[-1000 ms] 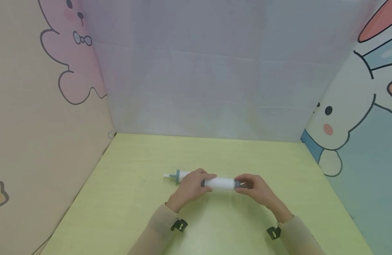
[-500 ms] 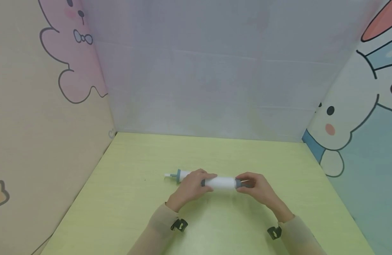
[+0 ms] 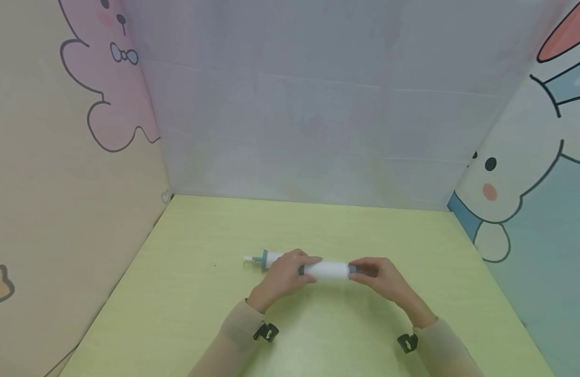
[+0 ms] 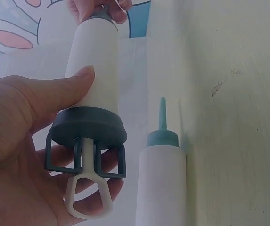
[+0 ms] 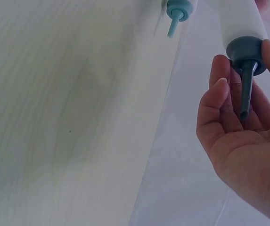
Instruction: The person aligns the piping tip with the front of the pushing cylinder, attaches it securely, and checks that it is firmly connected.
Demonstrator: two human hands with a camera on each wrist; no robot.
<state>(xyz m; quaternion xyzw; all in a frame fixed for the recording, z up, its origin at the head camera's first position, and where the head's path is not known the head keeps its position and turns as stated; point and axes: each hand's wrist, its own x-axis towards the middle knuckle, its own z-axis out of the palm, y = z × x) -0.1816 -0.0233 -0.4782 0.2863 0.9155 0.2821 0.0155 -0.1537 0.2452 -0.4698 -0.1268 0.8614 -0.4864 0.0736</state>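
Both hands hold a white syringe-like tube [image 3: 325,271] level just above the green table [image 3: 200,314]. My left hand [image 3: 282,275] wraps its left end, the thumb on the barrel [image 4: 93,66] beside the dark collar [image 4: 88,129] and white plunger ring [image 4: 88,197]. My right hand [image 3: 379,280] pinches the dark nozzle cap [image 5: 244,49] at the right end, and the thin nozzle [image 5: 247,89] points into the palm [image 5: 241,141]. A second white tube [image 3: 268,258] with a teal tip [image 4: 162,117] lies on the table behind my left hand.
Cartoon-printed panels wall in the table: a pink one on the left [image 3: 58,157], a pale one at the back [image 3: 308,120], and a rabbit one on the right [image 3: 530,173]. Each sleeve carries a black wrist clip [image 3: 266,332].
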